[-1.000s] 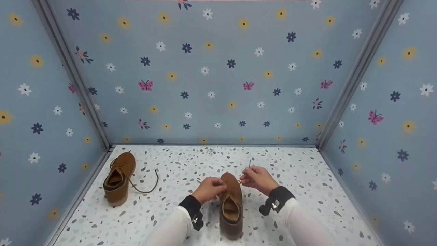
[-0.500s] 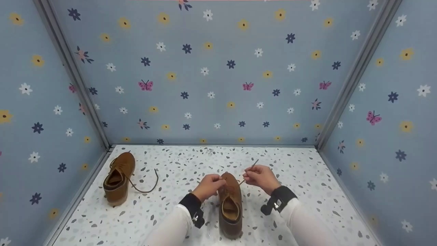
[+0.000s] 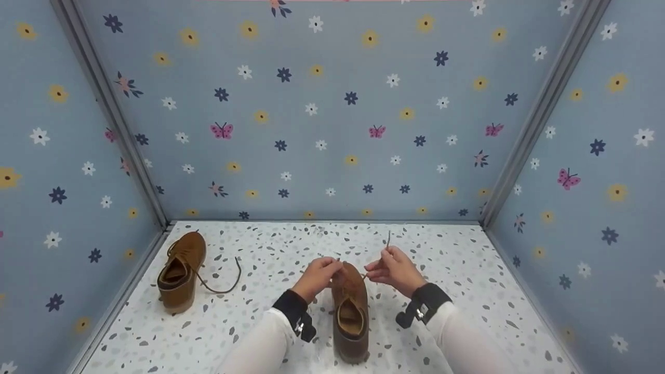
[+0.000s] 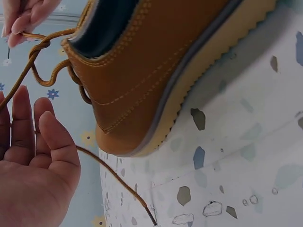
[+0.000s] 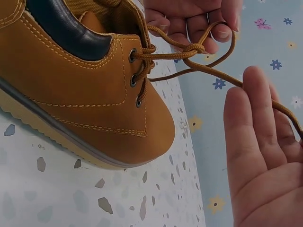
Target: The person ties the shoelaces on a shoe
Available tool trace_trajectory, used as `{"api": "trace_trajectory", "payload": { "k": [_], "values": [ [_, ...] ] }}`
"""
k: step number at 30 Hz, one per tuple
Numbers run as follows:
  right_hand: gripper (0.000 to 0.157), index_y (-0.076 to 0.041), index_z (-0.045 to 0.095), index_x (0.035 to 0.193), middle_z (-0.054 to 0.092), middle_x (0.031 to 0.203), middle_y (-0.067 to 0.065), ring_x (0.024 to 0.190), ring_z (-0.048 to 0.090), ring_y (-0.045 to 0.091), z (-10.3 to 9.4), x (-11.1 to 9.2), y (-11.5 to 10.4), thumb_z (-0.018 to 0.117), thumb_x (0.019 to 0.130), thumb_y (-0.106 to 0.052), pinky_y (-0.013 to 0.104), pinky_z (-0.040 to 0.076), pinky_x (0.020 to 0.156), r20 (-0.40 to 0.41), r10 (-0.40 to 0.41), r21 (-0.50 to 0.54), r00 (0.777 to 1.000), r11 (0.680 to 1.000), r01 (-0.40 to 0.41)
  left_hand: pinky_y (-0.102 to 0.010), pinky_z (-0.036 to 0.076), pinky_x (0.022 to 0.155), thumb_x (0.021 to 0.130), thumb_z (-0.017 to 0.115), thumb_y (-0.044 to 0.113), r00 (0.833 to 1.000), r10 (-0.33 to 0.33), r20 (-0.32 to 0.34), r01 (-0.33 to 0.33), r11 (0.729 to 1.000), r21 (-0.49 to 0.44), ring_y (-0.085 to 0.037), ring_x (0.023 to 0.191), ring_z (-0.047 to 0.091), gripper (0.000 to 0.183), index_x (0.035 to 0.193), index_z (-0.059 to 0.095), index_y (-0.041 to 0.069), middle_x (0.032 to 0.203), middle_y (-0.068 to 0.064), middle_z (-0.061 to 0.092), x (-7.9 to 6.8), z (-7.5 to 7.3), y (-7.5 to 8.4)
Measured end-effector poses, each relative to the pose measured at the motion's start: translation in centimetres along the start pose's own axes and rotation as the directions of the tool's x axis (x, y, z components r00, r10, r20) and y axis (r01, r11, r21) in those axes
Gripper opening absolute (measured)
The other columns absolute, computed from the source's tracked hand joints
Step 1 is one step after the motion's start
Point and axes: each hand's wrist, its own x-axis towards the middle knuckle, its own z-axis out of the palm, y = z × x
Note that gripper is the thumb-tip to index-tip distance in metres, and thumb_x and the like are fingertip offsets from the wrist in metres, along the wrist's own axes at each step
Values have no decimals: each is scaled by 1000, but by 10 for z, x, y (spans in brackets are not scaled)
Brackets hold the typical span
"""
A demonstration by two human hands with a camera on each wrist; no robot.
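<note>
A brown lace-up shoe [image 3: 351,317] stands on the speckled surface with its toe pointing away, between my two hands. My left hand [image 3: 318,278] pinches a loop of its shoelace [image 5: 208,71] above the toe end. To the right of the shoe, my right hand [image 3: 396,271] grips the other lace strand, whose tip sticks up past the fingers. The right wrist view shows the strands crossing in a loose knot [image 5: 193,48] above the eyelets. A free lace end [image 4: 118,177] trails down past the toe in the left wrist view. My left thumb is partly hidden there.
A second brown shoe [image 3: 182,272] stands at the left, its loose lace [image 3: 228,291] curling to the right on the speckled surface [image 3: 441,337]. Blue flowered panels [image 3: 332,119] enclose the back and both sides.
Both hands have risen slightly. The lace tip above my right hand has swung from leaning right to nearly upright, and that hand has turned a little. The shoes stay in place.
</note>
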Motion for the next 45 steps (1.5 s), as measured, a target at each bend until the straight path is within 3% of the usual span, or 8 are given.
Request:
{"api": "trace_trajectory", "payload": {
  "k": [8,14,18,24,32,37,41,45],
  "values": [
    [40,10,56,136,73,109,8,99,75,18,-4,-2,-1,58,107,-17,32,61,94,24,-24,1,999,1000,24,-48,57,96,107,53,28,998,-22,-64,17,997,-81,-22,101,69,30,102,69,3,106,-10,76,3,-2,5],
    [39,14,56,139,75,110,7,100,76,15,-7,-3,0,56,107,-8,31,61,94,26,-45,-6,999,999,45,-50,55,102,108,50,26,997,-14,-79,1,987,-159,-28,106,72,28,102,66,4,108,-14,76,5,-2,7],
    [37,12,60,135,76,109,5,93,75,11,-6,-3,2,55,109,-15,33,62,92,-2,-47,25,999,999,47,-47,56,103,109,49,25,998,-3,-62,-11,975,-221,-25,105,74,24,107,63,6,108,-14,78,5,-2,7],
    [30,1,63,116,77,110,8,86,74,11,0,-2,4,52,111,-26,33,63,88,-31,-41,19,999,999,42,-36,59,93,110,48,22,999,-3,-47,-12,946,-323,-15,92,76,18,108,59,8,89,-1,73,7,-1,6],
    [34,-6,58,103,78,109,10,99,74,21,9,0,8,36,115,-28,37,62,91,-43,-45,-32,998,999,44,-33,60,83,111,47,19,999,-14,-33,-2,898,-440,-12,76,70,17,105,58,7,76,3,58,7,3,3],
    [33,-8,51,102,78,97,8,101,76,29,13,1,14,33,116,-32,47,61,96,-43,-31,64,999,997,34,-34,61,83,111,45,19,999,-24,-28,8,892,-453,-11,69,61,21,108,59,3,72,4,52,8,5,-1],
    [31,-9,47,101,69,79,2,89,75,25,15,1,15,33,116,-32,48,60,96,-14,-17,150,1000,989,19,-34,62,82,111,45,19,1000,-23,-10,16,898,-439,-10,66,55,23,110,59,1,69,5,48,8,4,-3],
    [30,-10,46,98,50,67,-3,71,65,15,17,2,15,33,116,-30,52,59,97,-9,-14,184,1000,983,16,-33,63,78,110,45,17,1000,-21,13,24,888,-459,-8,62,52,22,112,57,-2,68,6,46,7,4,-3]
  ]
}}
